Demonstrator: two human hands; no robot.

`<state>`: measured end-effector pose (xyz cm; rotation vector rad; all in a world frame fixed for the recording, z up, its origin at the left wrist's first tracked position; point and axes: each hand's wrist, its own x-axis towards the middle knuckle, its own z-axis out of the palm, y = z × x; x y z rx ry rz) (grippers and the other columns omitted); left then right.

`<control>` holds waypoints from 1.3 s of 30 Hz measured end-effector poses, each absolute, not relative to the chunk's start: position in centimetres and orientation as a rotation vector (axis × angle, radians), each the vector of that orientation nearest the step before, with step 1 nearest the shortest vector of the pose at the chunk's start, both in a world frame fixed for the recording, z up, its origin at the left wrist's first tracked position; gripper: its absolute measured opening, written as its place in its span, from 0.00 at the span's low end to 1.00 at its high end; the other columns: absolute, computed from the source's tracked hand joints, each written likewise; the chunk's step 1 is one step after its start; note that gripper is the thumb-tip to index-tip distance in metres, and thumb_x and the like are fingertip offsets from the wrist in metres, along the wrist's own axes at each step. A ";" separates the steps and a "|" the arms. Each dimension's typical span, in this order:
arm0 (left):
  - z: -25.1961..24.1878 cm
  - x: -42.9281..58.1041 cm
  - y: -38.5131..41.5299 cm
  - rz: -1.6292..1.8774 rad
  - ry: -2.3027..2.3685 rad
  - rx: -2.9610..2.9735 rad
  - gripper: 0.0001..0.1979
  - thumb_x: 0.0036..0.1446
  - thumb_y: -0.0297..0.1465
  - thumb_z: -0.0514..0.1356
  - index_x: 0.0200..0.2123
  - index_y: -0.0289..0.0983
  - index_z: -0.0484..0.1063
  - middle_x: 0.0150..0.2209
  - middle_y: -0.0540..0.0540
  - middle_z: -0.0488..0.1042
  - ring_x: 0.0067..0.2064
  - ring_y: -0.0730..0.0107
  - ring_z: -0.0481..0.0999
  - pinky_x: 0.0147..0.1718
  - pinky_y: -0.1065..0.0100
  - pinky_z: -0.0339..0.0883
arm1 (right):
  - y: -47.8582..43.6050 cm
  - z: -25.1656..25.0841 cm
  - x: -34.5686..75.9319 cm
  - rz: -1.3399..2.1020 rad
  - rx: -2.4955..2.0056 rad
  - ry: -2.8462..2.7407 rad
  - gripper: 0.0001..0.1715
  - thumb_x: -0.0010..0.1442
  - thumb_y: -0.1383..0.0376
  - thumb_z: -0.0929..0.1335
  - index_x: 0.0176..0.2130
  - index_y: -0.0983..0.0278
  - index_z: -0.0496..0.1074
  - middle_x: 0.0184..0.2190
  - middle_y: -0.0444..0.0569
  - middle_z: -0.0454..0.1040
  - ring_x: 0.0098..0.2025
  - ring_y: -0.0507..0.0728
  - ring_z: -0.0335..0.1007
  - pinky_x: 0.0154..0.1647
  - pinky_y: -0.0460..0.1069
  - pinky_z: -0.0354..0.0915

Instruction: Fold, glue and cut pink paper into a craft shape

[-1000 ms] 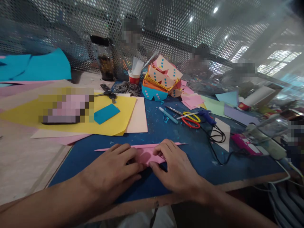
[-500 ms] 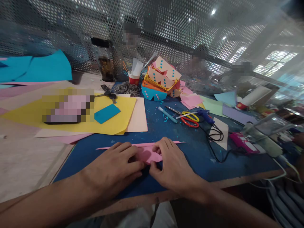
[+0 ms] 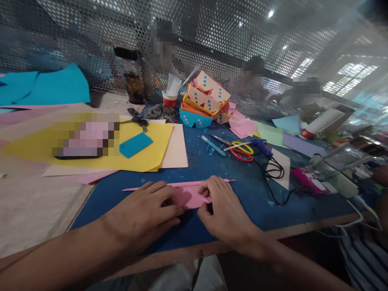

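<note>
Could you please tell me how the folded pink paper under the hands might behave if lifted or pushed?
The pink paper looks thin and very light, so it would probably flop at its long pointed ends. Lying flat on the blue mat, it would likely slide, not roll.

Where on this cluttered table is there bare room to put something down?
Bare blue mat between pink paper and yellow sheet, and right of the right hand up to the black cable. Pale tabletop left. Crowded around scissors.

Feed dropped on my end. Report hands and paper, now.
Left hand flat on folded pink paper. Right hand pinching its near fold. Paper on blue mat. Scissors behind, clear of hands.
</note>
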<state>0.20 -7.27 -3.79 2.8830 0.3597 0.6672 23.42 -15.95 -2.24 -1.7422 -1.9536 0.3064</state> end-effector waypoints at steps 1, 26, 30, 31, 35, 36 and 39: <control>-3.7 0.2 -7.2 0.664 0.350 2.865 0.10 0.73 0.32 0.56 0.48 0.46 0.79 0.41 0.47 0.74 0.40 0.61 0.71 0.38 0.62 0.62 | -16.0 -2.3 23.5 0.306 -1.745 -1.946 0.15 0.52 0.74 0.64 0.41 0.61 0.65 0.41 0.51 0.72 0.45 0.62 0.67 0.48 0.59 0.63; -2.2 -1.4 -7.3 0.544 0.308 2.790 0.12 0.75 0.33 0.55 0.47 0.42 0.79 0.45 0.44 0.79 0.45 0.64 0.77 0.44 0.65 0.72 | -16.4 -2.7 25.3 0.386 -1.665 -1.848 0.20 0.50 0.78 0.63 0.41 0.60 0.66 0.40 0.47 0.74 0.43 0.59 0.69 0.48 0.57 0.64; -2.0 -1.5 -7.4 0.556 0.325 2.776 0.13 0.75 0.32 0.54 0.45 0.42 0.80 0.45 0.44 0.79 0.45 0.65 0.78 0.45 0.65 0.72 | -16.4 -2.8 25.3 0.390 -1.650 -1.840 0.20 0.50 0.78 0.63 0.41 0.60 0.67 0.40 0.48 0.74 0.43 0.59 0.69 0.48 0.57 0.64; -2.0 -1.6 -7.4 0.568 0.328 2.776 0.12 0.75 0.32 0.55 0.46 0.42 0.80 0.45 0.44 0.79 0.45 0.66 0.79 0.45 0.65 0.73 | -16.4 -2.8 25.3 0.387 -1.647 -1.842 0.20 0.50 0.78 0.63 0.41 0.60 0.67 0.40 0.48 0.74 0.43 0.59 0.69 0.48 0.57 0.64; -2.2 -1.7 -7.8 0.640 0.324 2.770 0.11 0.74 0.32 0.56 0.48 0.41 0.79 0.46 0.43 0.80 0.46 0.65 0.80 0.46 0.65 0.74 | -16.3 -3.0 25.4 0.374 -1.634 -1.843 0.19 0.51 0.78 0.64 0.41 0.60 0.68 0.40 0.48 0.74 0.43 0.59 0.70 0.48 0.56 0.65; -2.3 -1.8 -7.8 0.651 0.325 2.764 0.11 0.74 0.32 0.56 0.48 0.41 0.79 0.46 0.43 0.80 0.46 0.65 0.80 0.46 0.65 0.74 | -16.3 -3.0 25.4 0.373 -1.630 -1.842 0.19 0.51 0.78 0.64 0.41 0.60 0.68 0.40 0.48 0.74 0.43 0.59 0.70 0.48 0.56 0.65; -2.2 -2.1 -7.8 0.657 0.336 2.713 0.10 0.74 0.31 0.56 0.45 0.40 0.79 0.46 0.44 0.81 0.47 0.67 0.81 0.46 0.67 0.75 | -16.4 -3.0 25.5 0.352 -1.601 -1.838 0.18 0.53 0.78 0.64 0.41 0.61 0.69 0.39 0.48 0.75 0.43 0.59 0.71 0.48 0.56 0.66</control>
